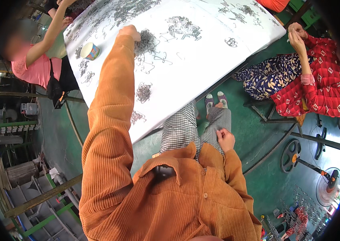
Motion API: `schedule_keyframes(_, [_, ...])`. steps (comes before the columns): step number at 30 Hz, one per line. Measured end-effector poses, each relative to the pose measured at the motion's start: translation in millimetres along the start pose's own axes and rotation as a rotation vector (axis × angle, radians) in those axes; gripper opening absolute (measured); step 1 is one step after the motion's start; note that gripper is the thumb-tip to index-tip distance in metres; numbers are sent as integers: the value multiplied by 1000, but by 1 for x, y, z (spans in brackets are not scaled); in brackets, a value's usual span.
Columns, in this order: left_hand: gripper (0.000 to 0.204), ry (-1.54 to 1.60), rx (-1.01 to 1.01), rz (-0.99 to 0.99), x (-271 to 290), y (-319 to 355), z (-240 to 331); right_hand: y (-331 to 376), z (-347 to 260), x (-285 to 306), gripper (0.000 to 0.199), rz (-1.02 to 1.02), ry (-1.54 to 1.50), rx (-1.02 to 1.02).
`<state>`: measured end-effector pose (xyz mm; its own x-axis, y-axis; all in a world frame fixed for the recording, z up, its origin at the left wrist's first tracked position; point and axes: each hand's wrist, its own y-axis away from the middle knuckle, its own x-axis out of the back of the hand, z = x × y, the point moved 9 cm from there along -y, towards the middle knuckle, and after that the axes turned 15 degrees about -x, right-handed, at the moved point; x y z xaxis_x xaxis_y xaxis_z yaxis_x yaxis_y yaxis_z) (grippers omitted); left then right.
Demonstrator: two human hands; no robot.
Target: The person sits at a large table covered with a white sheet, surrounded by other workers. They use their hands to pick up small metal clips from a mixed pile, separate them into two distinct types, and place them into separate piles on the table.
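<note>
My left arm is stretched across the white-covered table point(202, 68). At its end my left hand point(129, 32) is closed at the left edge of a dense pile of thin dark hooks point(145, 42). Whatever its fingers grip is hidden from view. Loose hooks point(148, 62) trail from the pile toward me. Down by my checked trouser leg, my right hand point(226, 139) is held with curled fingers; I cannot make out anything in it. Two smaller clumps of hooks, one a brown tangle point(143, 92) and one a reddish clump point(137, 117), lie beside my left sleeve.
A paper cup point(90, 52) stands on the table's left side. Short dark pieces point(184, 28) are spread farther back. One person in pink point(33, 64) works at the left, another in red point(314, 80) sits at the right. A fan point(329, 186) stands behind on the green floor.
</note>
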<state>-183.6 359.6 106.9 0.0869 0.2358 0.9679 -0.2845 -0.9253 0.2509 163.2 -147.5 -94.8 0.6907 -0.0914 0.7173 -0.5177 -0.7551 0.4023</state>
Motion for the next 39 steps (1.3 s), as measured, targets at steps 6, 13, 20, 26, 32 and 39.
schedule_keyframes(6, [29,387,-218,302,-34,-21,98,-29,-258,42,9,100,-358,511])
schedule_keyframes(13, [21,438,-116,523,-46,-63,101,-101,-344,-11,18,198,36,442])
schedule_keyframes(20, [34,619,-258,161,-69,-100,90,-116,-339,-17,16,153,26,315])
schedule_keyframes(26, [18,674,-353,94,-54,-97,74,-128,-344,-13,10,79,125,289])
schedule_keyframes(32, [12,1091,-326,-119,-49,-57,80,-130,-353,-8,9,121,211,442])
schedule_keyframes(39, [13,1066,-407,43,-31,-18,80,-142,-348,-11,10,45,247,450])
